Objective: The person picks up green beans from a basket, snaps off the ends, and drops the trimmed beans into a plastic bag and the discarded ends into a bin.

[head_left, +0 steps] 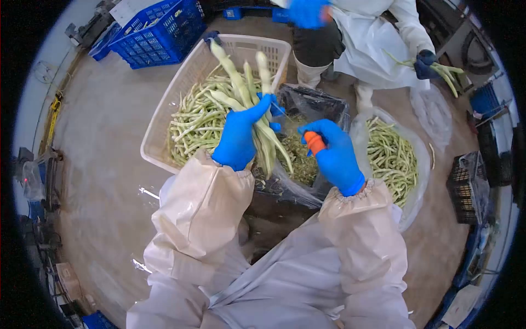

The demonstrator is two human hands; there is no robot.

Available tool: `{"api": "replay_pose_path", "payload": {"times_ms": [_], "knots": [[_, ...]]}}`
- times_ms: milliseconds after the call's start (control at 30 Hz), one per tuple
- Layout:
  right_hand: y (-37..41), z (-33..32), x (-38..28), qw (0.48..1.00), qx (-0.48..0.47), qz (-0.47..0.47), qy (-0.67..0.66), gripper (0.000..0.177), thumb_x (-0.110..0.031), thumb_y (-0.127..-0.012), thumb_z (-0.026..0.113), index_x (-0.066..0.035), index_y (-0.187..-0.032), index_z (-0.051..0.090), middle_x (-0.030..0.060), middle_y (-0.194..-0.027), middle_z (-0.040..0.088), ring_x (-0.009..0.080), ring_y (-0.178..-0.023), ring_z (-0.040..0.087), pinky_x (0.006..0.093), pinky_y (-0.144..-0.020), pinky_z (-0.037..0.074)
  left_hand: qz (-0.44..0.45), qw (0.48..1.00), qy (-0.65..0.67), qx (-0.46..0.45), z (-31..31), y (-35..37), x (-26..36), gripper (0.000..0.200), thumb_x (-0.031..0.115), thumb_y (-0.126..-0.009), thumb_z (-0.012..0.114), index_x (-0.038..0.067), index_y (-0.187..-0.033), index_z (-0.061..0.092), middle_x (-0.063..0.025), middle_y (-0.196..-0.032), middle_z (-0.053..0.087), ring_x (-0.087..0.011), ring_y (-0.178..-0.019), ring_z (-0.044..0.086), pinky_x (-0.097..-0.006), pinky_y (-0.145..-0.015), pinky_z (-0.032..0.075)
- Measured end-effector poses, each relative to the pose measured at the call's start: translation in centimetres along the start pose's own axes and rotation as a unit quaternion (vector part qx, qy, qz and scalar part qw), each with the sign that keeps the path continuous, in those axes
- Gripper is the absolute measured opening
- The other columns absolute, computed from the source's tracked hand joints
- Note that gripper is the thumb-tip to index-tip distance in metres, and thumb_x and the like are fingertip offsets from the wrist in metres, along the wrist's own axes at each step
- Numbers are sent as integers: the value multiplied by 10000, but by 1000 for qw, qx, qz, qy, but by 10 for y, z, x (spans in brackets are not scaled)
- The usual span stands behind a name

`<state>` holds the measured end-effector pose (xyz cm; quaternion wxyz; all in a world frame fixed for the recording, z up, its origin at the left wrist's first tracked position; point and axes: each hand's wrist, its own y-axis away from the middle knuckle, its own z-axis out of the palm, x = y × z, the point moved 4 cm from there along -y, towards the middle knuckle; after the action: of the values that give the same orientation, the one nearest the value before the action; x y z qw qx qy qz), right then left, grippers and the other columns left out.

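Note:
My left hand (241,134), in a blue glove, is closed around a bunch of long pale-green beans (236,82) that stick up past the thumb and hang below the palm. My right hand (335,159), also blue-gloved, grips a small tool by its orange handle (314,142); its thin blade, which looks like a knife's, points up and left towards the beans. Beneath both hands is a dark crate (323,101) lined with clear plastic, with green trimmings (298,159) in it. Behind my left hand stands a pale crate (159,131) full of beans.
To the right, a clear plastic bag (419,186) holds many beans. A co-worker in white (372,44) faces me, one blue glove (307,12) raised, a dark glove (424,64) holding beans. A blue crate (159,41) stands back left, a black crate (468,186) right.

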<state>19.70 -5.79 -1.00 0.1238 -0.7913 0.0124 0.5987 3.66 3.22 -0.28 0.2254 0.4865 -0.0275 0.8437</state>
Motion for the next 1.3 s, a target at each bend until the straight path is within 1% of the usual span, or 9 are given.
{"api": "replay_pose_path", "payload": {"times_ms": [133, 267, 333, 533, 667, 767, 867, 1067, 1300], "knots": [[-2, -16, -4, 997, 23, -25, 64, 127, -66, -852, 557, -34, -960, 614, 69, -790, 600, 126, -663, 549, 270, -594, 458, 65, 989, 134, -25, -20, -9, 25, 268, 211, -876, 597, 25, -1065, 560, -99, -964, 607, -198, -839, 591, -294, -672, 503], [-11, -49, -3, 993, 86, -18, 79, 138, -40, -829, 557, -36, -949, 626, 63, -783, 599, 137, -672, 549, 280, -613, 456, 96, 973, 204, 46, -47, -12, 55, 270, 186, -893, 575, 19, -1100, 530, -129, -1100, 578, -258, -1043, 554, -345, -778, 507], [-12, -67, -3, 978, 112, -64, 162, 140, -32, -820, 558, -34, -940, 630, 65, -782, 598, 147, -677, 551, 286, -621, 454, 132, 967, 217, 28, -60, -14, 65, 266, 174, -897, 566, 12, -1103, 526, -137, -1128, 567, -272, -1073, 541, -355, -802, 509], [-13, -119, 24, 941, 227, -20, 250, 146, -28, -801, 568, -25, -933, 629, 115, -822, 622, 179, -691, 575, 318, -638, 459, 197, 945, 261, 6, -98, -15, 96, 276, 172, -910, 541, -9, -1117, 514, -143, -1158, 551, -287, -1157, 494, -376, -823, 523], [-13, -116, 31, 959, 167, 15, 228, 320, -39, -806, 587, -65, -1123, 620, 104, -940, 654, 164, -817, 604, 298, -751, 473, 204, 941, 270, -17, -98, -12, 97, 279, 168, -913, 534, -15, -1123, 508, -143, -1171, 545, -274, -1165, 490, -372, -827, 525], [-12, -63, 4, 974, 117, -69, 183, 393, -43, -828, 582, -91, -1218, 571, 108, -1043, 647, 148, -911, 598, 282, -829, 459, 180, 940, 288, -37, -87, -12, 88, 301, 160, -916, 526, -21, -1155, 496, -149, -1193, 535, -274, -1165, 491, -374, -831, 521], [-14, -27, 3, 999, 24, -16, 30, 377, -39, -849, 568, -54, -1225, 555, 111, -1117, 624, 143, -965, 584, 280, -862, 447, 145, 942, 298, -54, -74, -12, 76, 324, 157, -918, 522, -24, -1183, 484, -142, -1200, 532, -276, -1166, 488, -375, -834, 515], [-14, 10, 8, 977, -59, 57, -198, 305, -59, -866, 562, 7, -1163, 583, 112, -1017, 647, 148, -862, 608, 274, -787, 477, 110, 949, 296, -17, -50, -11, 49, 340, 171, -922, 514, -15, -1205, 476, -150, -1220, 519, -270, -1168, 487, -365, -856, 496], [-10, 0, -5, 988, 7, 92, -125, 198, -90, -876, 567, 23, -1029, 622, 86, -884, 657, 127, -760, 600, 275, -677, 499, 68, 954, 293, 9, -43, -11, 36, 308, 154, -910, 535, -11, -1168, 496, -158, -1142, 557, -274, -1077, 542, -352, -860, 489]]}}
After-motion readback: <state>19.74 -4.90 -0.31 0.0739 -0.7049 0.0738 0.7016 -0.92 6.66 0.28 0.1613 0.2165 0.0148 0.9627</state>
